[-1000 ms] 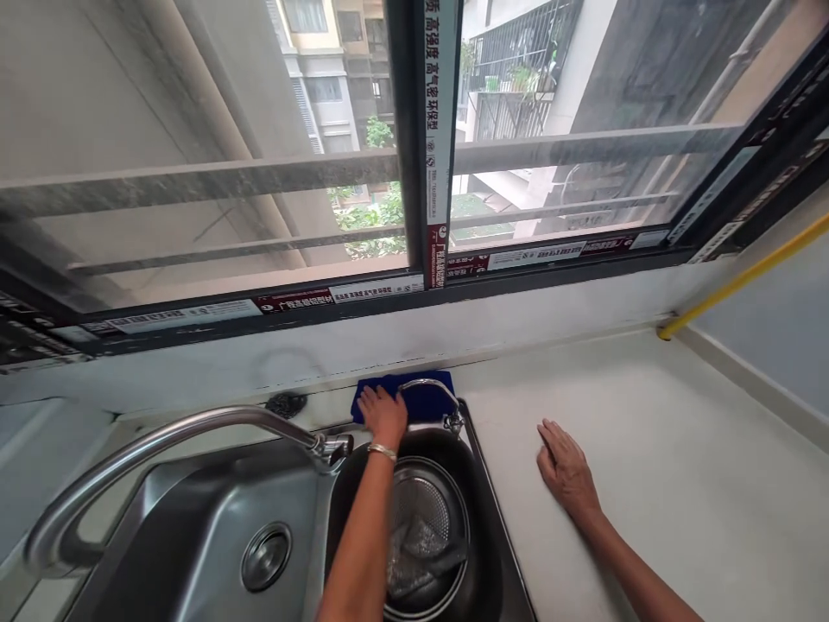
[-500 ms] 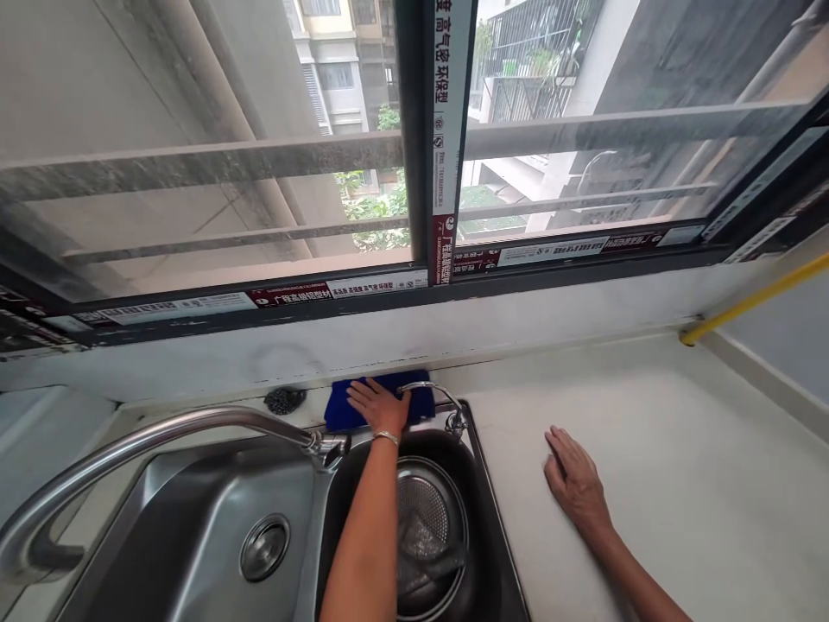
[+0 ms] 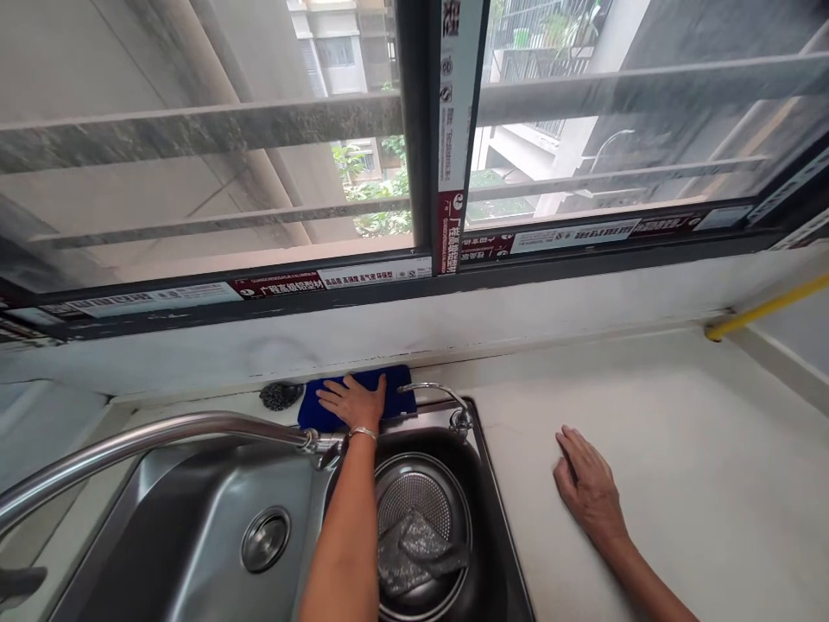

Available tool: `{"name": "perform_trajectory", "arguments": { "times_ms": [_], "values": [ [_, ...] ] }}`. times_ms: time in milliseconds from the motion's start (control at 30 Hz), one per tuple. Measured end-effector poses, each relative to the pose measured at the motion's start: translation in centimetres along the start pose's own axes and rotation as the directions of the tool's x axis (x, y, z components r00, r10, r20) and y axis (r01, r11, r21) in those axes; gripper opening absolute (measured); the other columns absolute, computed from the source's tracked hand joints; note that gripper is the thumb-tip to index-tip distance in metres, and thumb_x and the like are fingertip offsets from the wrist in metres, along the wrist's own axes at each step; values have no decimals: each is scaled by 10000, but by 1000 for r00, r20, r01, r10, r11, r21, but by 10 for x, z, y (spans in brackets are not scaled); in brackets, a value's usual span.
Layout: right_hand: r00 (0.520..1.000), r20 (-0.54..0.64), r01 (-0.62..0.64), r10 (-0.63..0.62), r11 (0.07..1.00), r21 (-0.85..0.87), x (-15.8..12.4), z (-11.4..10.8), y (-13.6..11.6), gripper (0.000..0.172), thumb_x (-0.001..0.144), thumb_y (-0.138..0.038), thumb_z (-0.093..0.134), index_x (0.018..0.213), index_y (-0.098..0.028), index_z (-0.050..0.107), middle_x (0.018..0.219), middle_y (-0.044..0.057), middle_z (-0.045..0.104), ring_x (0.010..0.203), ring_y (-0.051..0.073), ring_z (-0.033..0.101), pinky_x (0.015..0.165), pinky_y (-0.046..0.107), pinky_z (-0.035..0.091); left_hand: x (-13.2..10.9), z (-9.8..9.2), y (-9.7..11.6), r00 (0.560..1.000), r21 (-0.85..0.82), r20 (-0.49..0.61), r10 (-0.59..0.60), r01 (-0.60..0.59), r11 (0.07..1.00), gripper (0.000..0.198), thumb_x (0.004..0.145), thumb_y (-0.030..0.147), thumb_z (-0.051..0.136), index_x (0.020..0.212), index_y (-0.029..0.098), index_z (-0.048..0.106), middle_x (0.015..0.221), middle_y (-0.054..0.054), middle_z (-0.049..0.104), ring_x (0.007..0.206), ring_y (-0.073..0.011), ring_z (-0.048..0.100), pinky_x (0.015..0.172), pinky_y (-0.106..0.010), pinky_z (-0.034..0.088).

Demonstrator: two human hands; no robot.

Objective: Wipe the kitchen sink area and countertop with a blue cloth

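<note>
My left hand (image 3: 353, 402) lies flat with spread fingers on a folded blue cloth (image 3: 398, 406), on the ledge behind the sink. A bracelet is at that wrist. The cloth is against the foot of the wall, partly under the thin curved spout (image 3: 440, 386). My right hand (image 3: 588, 484) rests palm down on the white countertop (image 3: 699, 466), with its fingers stretched close together and nothing visible in it. Left of the cloth sits a dark scouring ball (image 3: 281, 396).
The large steel faucet (image 3: 194, 425) arches over the left basin (image 3: 194, 518). In the right basin stands a round metal pot (image 3: 470, 510) with a perforated steamer (image 3: 418, 494) and a grey wet rag (image 3: 414, 549). Behind are the window frame (image 3: 363, 289) and a yellow pipe (image 3: 770, 307).
My left hand has slid left along the ledge, and the blue cloth has shifted left with it, closer to the scouring ball. My right hand stays on the countertop.
</note>
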State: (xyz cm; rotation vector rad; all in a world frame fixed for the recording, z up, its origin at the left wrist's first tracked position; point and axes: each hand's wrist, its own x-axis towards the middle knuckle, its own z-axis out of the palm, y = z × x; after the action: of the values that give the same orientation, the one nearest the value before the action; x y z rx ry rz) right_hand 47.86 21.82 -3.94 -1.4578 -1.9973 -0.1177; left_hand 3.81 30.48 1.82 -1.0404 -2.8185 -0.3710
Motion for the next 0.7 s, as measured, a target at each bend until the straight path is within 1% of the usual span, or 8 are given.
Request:
{"name": "perform_trajectory", "arguments": {
  "times_ms": [67, 133, 233, 333, 433, 533, 600, 700],
  "values": [
    [1000, 11, -1, 1, 1000, -2, 0, -2, -1, 526, 974, -216, 496, 1500, -232, 491, 1460, 127, 616, 1373, 303, 572, 1140, 545, 487, -2, 2, -1, 999, -8, -44, 17, -17, 1000, 839, 827, 680, 618, 1299, -11, 556, 1534, -377, 353, 1477, -561, 263, 1230, -625, 222],
    [1000, 20, 0, 0, 1000, -4, 1, -5, -2, 541, 971, -212, 497, 1512, -233, 480, 1463, 130, 613, 1377, 307, 567, 1141, 551, 483, -3, 1, 0, 997, -15, -65, 35, -36, 999, 798, 843, 667, 606, 1255, -16, 582, 1510, -374, 387, 1460, -552, 300, 1226, -616, 243],
    [1000, 29, -5, 5, 1000, -14, 2, -7, -4, 558, 966, -201, 495, 1523, -228, 470, 1473, 135, 603, 1383, 314, 561, 1144, 560, 475, -7, -3, 3, 995, -25, -72, 63, -65, 998, 736, 879, 630, 569, 1216, -23, 609, 1468, -366, 438, 1426, -538, 358, 1208, -605, 284],
    [999, 41, 8, -8, 1000, -15, 2, -10, -6, 564, 962, -198, 500, 1525, -213, 467, 1485, 143, 591, 1393, 318, 552, 1147, 556, 473, -16, -7, 11, 994, -22, -65, 92, -94, 995, 649, 894, 566, 557, 1186, -8, 638, 1437, -344, 480, 1401, -509, 406, 1191, -584, 325],
    [999, 47, 20, -19, 1000, -18, 2, -12, -7, 564, 959, -198, 507, 1522, -201, 467, 1486, 150, 589, 1394, 322, 550, 1148, 552, 470, -30, -6, 26, 991, -18, -63, 120, -121, 992, 601, 877, 533, 590, 1183, 19, 657, 1447, -331, 483, 1407, -495, 409, 1193, -574, 327],
    [998, 53, 22, -21, 999, -28, 3, -12, -7, 560, 959, -197, 506, 1518, -194, 467, 1488, 158, 586, 1393, 326, 550, 1150, 554, 464, -51, 0, 47, 984, -40, -76, 160, -163, 986, 622, 857, 525, 625, 1228, 27, 656, 1471, -344, 457, 1427, -509, 382, 1204, -591, 299],
    [998, 56, 26, -24, 999, -36, 3, -12, -7, 559, 960, -196, 506, 1517, -190, 465, 1491, 160, 583, 1395, 325, 549, 1153, 551, 462, -68, 3, 63, 973, -60, -73, 220, -224, 973, 634, 862, 528, 620, 1240, 21, 655, 1480, -353, 446, 1435, -515, 370, 1206, -607, 287],
    [999, 48, 28, -26, 999, -40, 3, -11, -6, 559, 959, -195, 507, 1516, -192, 467, 1494, 156, 581, 1396, 319, 549, 1156, 544, 463, -92, 4, 85, 939, -112, -26, 344, -345, 932, 594, 877, 519, 603, 1207, 30, 675, 1477, -332, 470, 1435, -497, 383, 1198, -613, 305]
  ]
}}
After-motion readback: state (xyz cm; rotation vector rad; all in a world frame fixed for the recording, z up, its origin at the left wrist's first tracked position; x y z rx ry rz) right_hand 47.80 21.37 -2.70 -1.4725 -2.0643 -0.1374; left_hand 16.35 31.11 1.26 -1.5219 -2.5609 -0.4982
